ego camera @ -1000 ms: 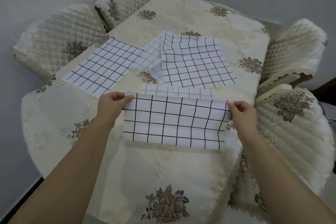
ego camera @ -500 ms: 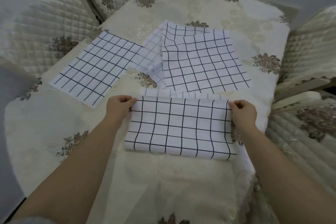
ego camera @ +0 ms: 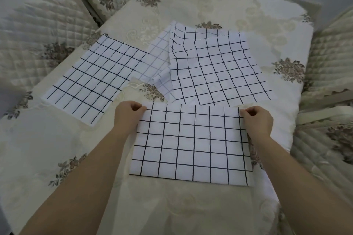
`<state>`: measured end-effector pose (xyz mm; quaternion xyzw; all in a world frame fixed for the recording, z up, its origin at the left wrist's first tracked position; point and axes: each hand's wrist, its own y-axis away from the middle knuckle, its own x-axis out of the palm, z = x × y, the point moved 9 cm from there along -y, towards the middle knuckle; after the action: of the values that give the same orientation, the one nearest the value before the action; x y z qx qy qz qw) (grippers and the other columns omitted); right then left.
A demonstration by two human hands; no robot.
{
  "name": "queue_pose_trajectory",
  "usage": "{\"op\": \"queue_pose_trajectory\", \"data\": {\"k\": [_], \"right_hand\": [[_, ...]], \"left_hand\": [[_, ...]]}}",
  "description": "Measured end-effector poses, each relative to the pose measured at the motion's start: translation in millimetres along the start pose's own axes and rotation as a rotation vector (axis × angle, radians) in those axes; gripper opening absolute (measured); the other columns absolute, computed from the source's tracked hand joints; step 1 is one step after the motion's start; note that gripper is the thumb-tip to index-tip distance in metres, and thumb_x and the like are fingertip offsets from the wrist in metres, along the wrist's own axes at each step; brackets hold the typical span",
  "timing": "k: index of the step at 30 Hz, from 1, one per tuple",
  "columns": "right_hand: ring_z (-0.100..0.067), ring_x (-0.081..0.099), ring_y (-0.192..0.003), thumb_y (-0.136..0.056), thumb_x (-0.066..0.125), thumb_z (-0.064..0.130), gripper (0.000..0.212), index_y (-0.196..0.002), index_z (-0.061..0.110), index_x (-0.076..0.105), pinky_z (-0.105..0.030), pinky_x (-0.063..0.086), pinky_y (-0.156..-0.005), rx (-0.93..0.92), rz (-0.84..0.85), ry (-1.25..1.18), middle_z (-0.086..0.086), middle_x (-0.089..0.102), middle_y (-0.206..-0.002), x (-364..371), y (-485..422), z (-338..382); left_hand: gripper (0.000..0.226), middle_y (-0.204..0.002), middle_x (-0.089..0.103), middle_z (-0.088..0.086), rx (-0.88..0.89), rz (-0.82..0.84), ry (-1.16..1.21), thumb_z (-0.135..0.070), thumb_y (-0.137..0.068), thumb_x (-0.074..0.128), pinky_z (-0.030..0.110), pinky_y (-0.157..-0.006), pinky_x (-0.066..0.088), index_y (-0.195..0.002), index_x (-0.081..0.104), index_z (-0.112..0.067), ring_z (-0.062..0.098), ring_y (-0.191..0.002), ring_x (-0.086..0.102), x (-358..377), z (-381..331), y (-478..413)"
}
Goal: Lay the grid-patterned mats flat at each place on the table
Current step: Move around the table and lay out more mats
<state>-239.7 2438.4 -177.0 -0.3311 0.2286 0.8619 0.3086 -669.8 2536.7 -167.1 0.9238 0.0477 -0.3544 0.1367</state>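
1. While pinching the near mat [ego camera: 191, 143] at its two far corners, working with two hands and two bare forearms, up from the bottom of the frame.
2. Left hand [ego camera: 128, 115]: fingers curled, thumb and fingertips nipping the mat's upper-left corner.
3. Right hand [ego camera: 257, 120]: same story on the upper-right corner, fingers curled, edge caught between thumb and fingertips.
4. Lying flat, that near mat, lower centre of the frame on the cream tablecloth [ego camera: 210, 2], black grid facing up, no folds showing.
5. Counting bold-grid mats in plain sight: three. One in the hands, plus the left mat [ego camera: 91, 80] spread flat and skewed at centre left, plus the centre mat [ego camera: 215, 68] just above the hands, rippled at its upper-left corner.
6. Adding a fourth piece: one pale-lined sheet [ego camera: 154, 59] between the left mat and the centre mat, touching both, partly under the centre mat.
7. Spotting an extra edge along the top of the centre mat; whether that means another layer underneath, cannot tell.
8. Far edge of the near mat right up against the centre mat's lower edge; overlapping or only beside, cannot tell.
9. Counting quilted chairs [ego camera: 38, 40]: four, with two at the upper left and two along the right edge.
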Motion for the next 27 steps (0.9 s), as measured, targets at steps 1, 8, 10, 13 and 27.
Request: {"op": "queue_pose_trajectory", "data": {"k": [1,8,10,13,27], "right_hand": [[-0.02,0.061,-0.075,-0.085,0.065,0.029,0.016,-0.083,0.014,0.067,-0.027,0.042,-0.065,0.005,-0.001,0.004,0.0,0.067,-0.078,0.5,-0.6,-0.4],[-0.022,0.058,-0.082,-0.09,0.059,0.027,0.016,-0.089,0.011,0.061,-0.029,0.039,-0.069,-0.011,-0.077,0.008,-0.002,0.062,-0.086,-5.2,7.4,5.6],[-0.023,0.055,-0.084,-0.091,0.055,0.022,0.012,-0.092,0.01,0.06,-0.031,0.04,-0.07,-0.1,-0.103,0.04,-0.006,0.059,-0.094,-0.7,18.3,16.2],[-0.024,0.05,-0.094,-0.091,0.053,0.013,0.012,-0.096,0.007,0.062,-0.025,0.034,-0.076,-0.319,-0.069,0.046,-0.01,0.057,-0.1,22.3,47.3,45.2],[-0.024,0.003,-0.149,-0.095,0.014,0.054,0.062,-0.153,0.031,0.011,-0.047,0.003,-0.119,-0.611,0.37,0.662,0.002,0.007,-0.162,116.1,113.7,56.4]], "left_hand": [[0.019,-0.084,0.066,-0.003,0.002,0.011,-0.016,-0.025,-0.083,0.071,0.022,-0.073,0.04,-0.095,0.072,-0.01,0.013,-0.083,0.061,1.3,0.1,-0.9],[0.037,-0.108,0.064,0.006,0.092,-0.058,-0.15,-0.027,-0.087,0.066,0.031,-0.088,0.046,-0.118,0.062,-0.008,0.021,-0.101,0.059,-1.8,-5.9,9.2],[0.041,-0.118,0.058,0.01,0.202,-0.09,-0.202,-0.023,-0.089,0.063,0.037,-0.095,0.044,-0.125,0.055,-0.006,0.025,-0.111,0.053,2.9,-18.3,20.2],[0.036,-0.121,0.058,0.014,0.409,-0.054,-0.241,-0.016,-0.091,0.058,0.039,-0.098,0.041,-0.124,0.056,-0.003,0.03,-0.114,0.05,26.9,-49.0,46.9],[0.056,-0.145,0.047,0.009,0.665,0.218,-0.671,-0.045,-0.094,0.031,0.048,-0.112,0.031,-0.137,0.052,-0.016,0.027,-0.138,0.039,123.5,-46.7,92.7]]}}
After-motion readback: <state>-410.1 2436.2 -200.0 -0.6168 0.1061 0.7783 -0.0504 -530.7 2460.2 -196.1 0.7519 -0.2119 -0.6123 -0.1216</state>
